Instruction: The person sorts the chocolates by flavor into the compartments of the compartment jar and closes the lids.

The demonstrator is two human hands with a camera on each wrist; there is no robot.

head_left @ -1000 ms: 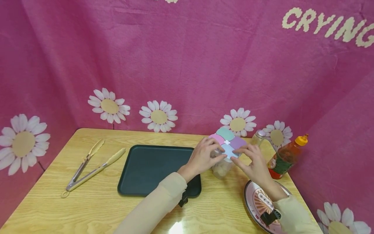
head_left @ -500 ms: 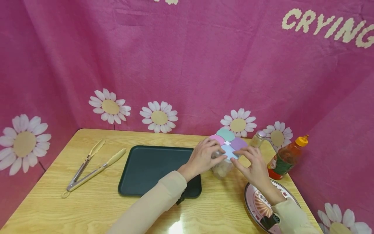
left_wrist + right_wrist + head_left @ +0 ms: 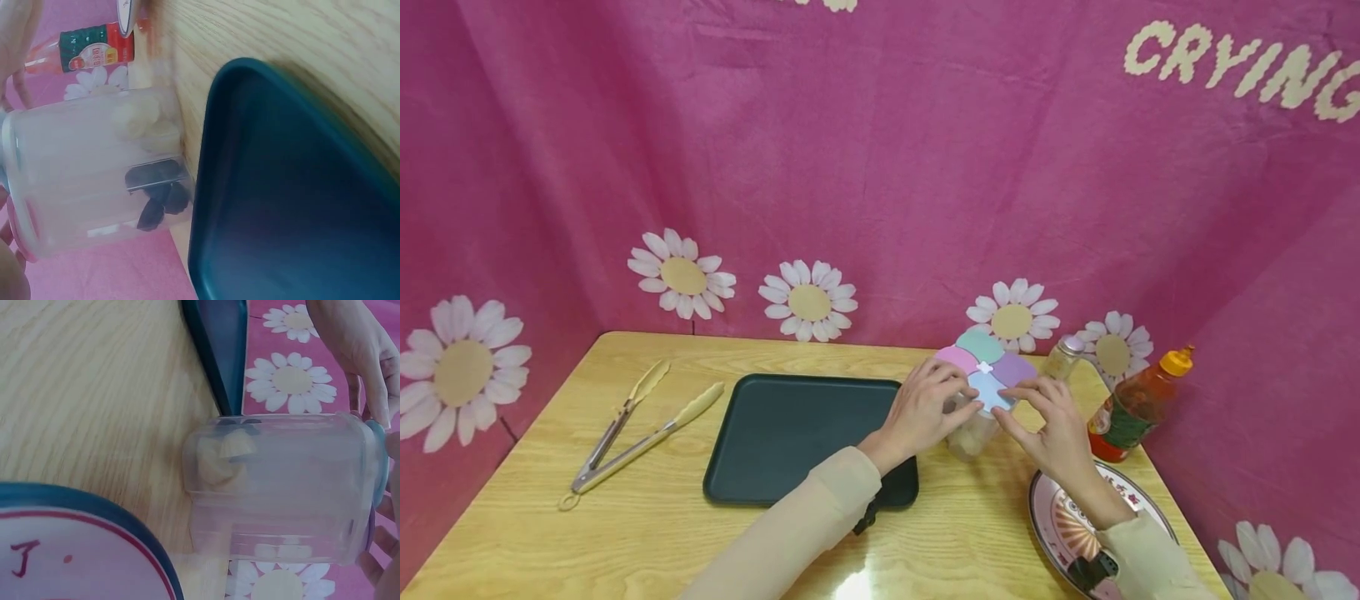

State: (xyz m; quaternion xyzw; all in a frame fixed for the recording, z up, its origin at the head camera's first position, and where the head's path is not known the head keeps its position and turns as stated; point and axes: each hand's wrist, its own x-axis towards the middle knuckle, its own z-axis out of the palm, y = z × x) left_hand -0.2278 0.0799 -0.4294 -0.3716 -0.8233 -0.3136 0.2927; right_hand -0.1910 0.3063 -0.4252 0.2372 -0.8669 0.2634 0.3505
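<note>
A clear plastic food container (image 3: pixel 94 169) stands upright on the table, right of the dark tray. Its lid (image 3: pixel 977 345) has four coloured flaps: green, pink, purple and light blue. Inside, separate compartments hold pale pieces (image 3: pixel 226 462) and dark pieces (image 3: pixel 159 194) at the bottom. My left hand (image 3: pixel 921 408) grips the lid's left side, thumb at the front edge of the light blue flap (image 3: pixel 990 390). From the other side, my right hand (image 3: pixel 1052 425) holds that flap's right edge between thumb and fingers. The fingers hide part of the lid's rim.
The dark green tray (image 3: pixel 797 437) lies beside the left forearm. Opened metal tongs (image 3: pixel 625 442) rest at the left. Behind the right hand stand a small shaker jar (image 3: pixel 1062 357) and a red sauce bottle (image 3: pixel 1131 408). A patterned plate (image 3: pixel 1063 533) lies under the right forearm.
</note>
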